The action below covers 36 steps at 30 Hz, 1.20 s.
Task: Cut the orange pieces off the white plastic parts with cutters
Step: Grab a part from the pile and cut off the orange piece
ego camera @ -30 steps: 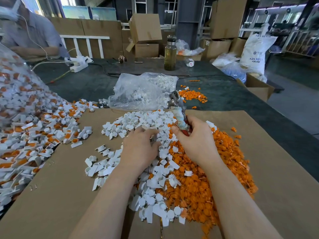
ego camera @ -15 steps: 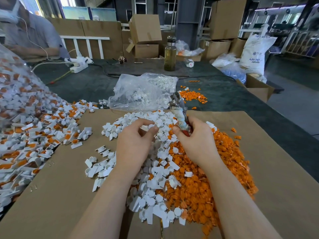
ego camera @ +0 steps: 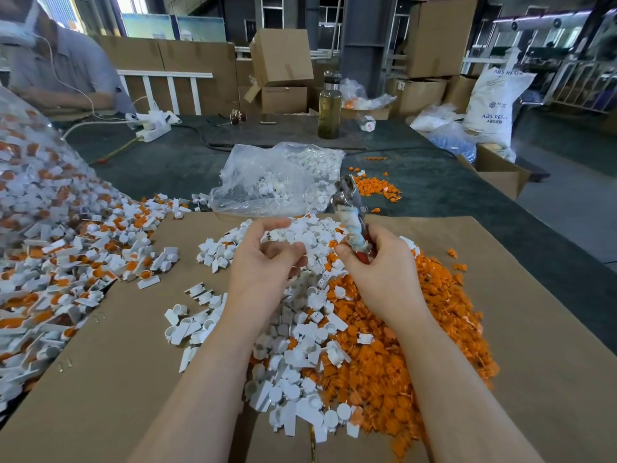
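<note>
- Cutters (ego camera: pixel 350 212) are gripped in the right hand (ego camera: pixel 384 275) by the cloth-wrapped/red handles, centre-right of frame; metal head is pointed up and away, over the far edge of the cardboard sheet (ego camera: pixel 100 379). Whether the blades are parted can't be told.
- Left hand (ego camera: pixel 267 265), centre of frame, is curled with thumb and fingertips drawn together as if something small is pinched; what's held, if anything, can't be made out.
- Uncut white-and-orange parts (ego camera: pixel 60 262) are heaped at left of frame, well apart from both hands; trimmed white parts (ego camera: pixel 300 329) and cut orange pieces (ego camera: pixel 417 329) are piled centre and lower right, touching each other.
- Risk 1: fingertips nicked if a small part is fed to the blades w/ the pinch too near the cut line.
- Risk 2: piles already blended at their border, so a finished white part may be re-picked, or an uncut one lost in the mix.
- Risk 3: orange offcuts flung off the sheet on snipping; some already lie on the dark table (ego camera: pixel 434 182) at upper right.
- Risk 4: the clear bag of white parts (ego camera: pixel 273 182), just beyond the hands, could be snagged by the raised cutter head.
</note>
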Tool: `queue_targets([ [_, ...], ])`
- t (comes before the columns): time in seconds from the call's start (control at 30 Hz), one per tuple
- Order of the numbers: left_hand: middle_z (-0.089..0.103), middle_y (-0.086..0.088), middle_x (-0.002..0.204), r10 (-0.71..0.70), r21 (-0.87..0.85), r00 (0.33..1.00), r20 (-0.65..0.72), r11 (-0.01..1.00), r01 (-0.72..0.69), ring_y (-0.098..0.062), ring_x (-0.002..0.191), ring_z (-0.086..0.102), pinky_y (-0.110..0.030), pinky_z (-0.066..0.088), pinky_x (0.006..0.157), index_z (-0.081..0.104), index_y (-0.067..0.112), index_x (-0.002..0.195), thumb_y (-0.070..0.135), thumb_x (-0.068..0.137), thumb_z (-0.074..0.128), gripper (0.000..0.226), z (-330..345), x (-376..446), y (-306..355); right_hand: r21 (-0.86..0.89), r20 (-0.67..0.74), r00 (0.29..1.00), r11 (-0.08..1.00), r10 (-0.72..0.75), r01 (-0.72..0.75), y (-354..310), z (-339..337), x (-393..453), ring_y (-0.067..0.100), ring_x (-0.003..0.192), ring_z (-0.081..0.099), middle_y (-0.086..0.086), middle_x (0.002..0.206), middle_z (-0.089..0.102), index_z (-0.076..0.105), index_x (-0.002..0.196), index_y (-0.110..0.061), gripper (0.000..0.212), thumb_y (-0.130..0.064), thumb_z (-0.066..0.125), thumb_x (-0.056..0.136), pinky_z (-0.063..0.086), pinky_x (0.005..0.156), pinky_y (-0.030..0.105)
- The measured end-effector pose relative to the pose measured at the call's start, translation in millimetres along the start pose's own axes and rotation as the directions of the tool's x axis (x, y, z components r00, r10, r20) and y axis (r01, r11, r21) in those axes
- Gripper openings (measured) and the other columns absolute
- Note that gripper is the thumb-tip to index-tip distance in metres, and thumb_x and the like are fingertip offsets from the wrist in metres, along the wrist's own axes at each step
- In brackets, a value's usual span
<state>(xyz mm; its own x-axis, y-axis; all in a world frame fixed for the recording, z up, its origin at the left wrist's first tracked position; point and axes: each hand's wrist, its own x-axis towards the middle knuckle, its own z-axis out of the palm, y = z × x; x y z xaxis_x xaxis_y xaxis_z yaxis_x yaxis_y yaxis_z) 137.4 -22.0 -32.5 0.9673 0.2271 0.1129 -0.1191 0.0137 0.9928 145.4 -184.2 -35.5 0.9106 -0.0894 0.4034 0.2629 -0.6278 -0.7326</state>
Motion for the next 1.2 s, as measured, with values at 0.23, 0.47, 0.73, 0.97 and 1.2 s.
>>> queue_targets([
  [0.23,0.076,-0.005,0.080,-0.074,-0.059,0.997,0.001,0.996,0.074,-0.018,0.074,0.075,-0.027,0.060,0.070,0.072,0.010,0.091,0.003,0.085,0.073,0.010,3.9,0.8,1.8,-0.001,0.006,1.000,1.000,0.017,-0.017,-0.4,0.6,-1.3,0.000,0.061,0.051,-0.013,0.067,0.053,0.058,0.084,-0.023,0.018,-0.039,0.064,0.090,0.029,0.051,0.015],
  [0.47,0.072,0.011,0.072,0.062,-0.006,0.993,-0.105,0.998,-0.063,0.001,0.067,0.063,-0.010,0.050,0.065,0.073,0.019,0.080,0.015,0.082,0.079,0.007,5.6,-3.0,1.0,-0.002,0.015,1.000,1.000,-0.003,0.003,-0.9,0.3,-1.5,-0.009,0.066,0.051,-0.013,0.067,0.053,0.056,0.082,-0.023,0.020,-0.039,0.065,0.090,0.037,0.052,0.010],
  [0.73,0.071,0.012,0.064,0.042,0.030,0.993,-0.113,0.999,-0.039,0.006,0.056,0.060,-0.008,0.048,0.057,0.075,0.019,0.078,0.021,0.079,0.082,0.008,12.1,-7.9,5.7,0.025,0.016,0.998,0.998,-0.064,0.064,-7.0,3.3,-4.3,-0.010,0.068,0.053,-0.014,0.066,0.054,0.051,0.077,-0.032,0.019,-0.035,0.067,0.089,0.037,0.056,0.005],
  [0.97,0.072,-0.004,0.074,0.004,0.007,0.990,-0.142,1.000,-0.003,-0.013,0.065,0.065,-0.020,0.055,0.063,0.070,0.016,0.078,0.016,0.080,0.080,0.009,14.9,-8.1,6.8,0.026,0.011,0.996,0.996,-0.084,0.083,-7.3,5.1,-5.0,-0.007,0.066,0.051,-0.013,0.066,0.052,0.046,0.072,-0.033,0.027,-0.034,0.068,0.089,0.036,0.054,0.008],
  [1.2,0.070,0.002,0.066,-0.027,-0.060,0.997,-0.074,0.998,0.022,-0.004,0.055,0.063,-0.014,0.054,0.061,0.073,0.020,0.090,0.007,0.085,0.073,0.014,15.1,-9.7,6.5,0.014,0.018,0.996,0.997,-0.082,0.082,-9.3,4.6,-5.3,-0.005,0.069,0.054,-0.017,0.070,0.055,0.048,0.077,-0.037,0.022,-0.037,0.067,0.088,0.036,0.053,0.010],
])
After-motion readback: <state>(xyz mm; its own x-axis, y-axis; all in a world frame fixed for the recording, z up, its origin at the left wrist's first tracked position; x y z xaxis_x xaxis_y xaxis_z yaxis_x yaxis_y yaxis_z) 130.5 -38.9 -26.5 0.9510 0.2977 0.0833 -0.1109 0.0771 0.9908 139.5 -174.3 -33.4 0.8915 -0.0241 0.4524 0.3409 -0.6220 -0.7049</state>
